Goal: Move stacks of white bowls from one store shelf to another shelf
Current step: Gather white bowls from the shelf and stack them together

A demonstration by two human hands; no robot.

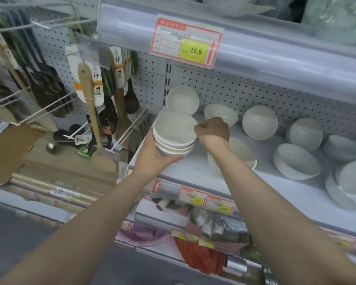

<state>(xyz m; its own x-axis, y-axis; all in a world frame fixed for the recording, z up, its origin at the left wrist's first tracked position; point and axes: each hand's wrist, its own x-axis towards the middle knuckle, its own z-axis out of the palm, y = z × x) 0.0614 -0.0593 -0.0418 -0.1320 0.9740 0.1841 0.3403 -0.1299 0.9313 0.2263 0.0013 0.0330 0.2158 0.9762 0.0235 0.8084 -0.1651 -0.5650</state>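
**A:** Where is the stack right now?

**B:** The stack of glossy white ceramic bowls (174,136) sits in my left hand (152,159), palm cupped under the base and fingers wrapped round the lowest bowl. I count about 4 nested. It hangs just above the left end of the white metal store shelf (193,169), in front of the grey pegboard back panel (245,89).

**A:** And your other hand?

**B:** My right hand (213,131) is closed narrow, fingertips pinching the rim of the top bowl on its right side.

**A:** What could go wrong?

**B:** I think the stack tips. It leans a little toward me, glazed bowls slide on each other, and only 1 palm carries the weight. If my right pinch pulls sideways, the top bowl could skate off.

**A:** Anything nearby to hit?

**B:** 1 tilted white bowl (182,99) leans just behind the stack, and a low stack of white bowls (243,153) lies under my right wrist. The long wooden spatula (95,128) hangs to the left. A careless swing could knock any of them.
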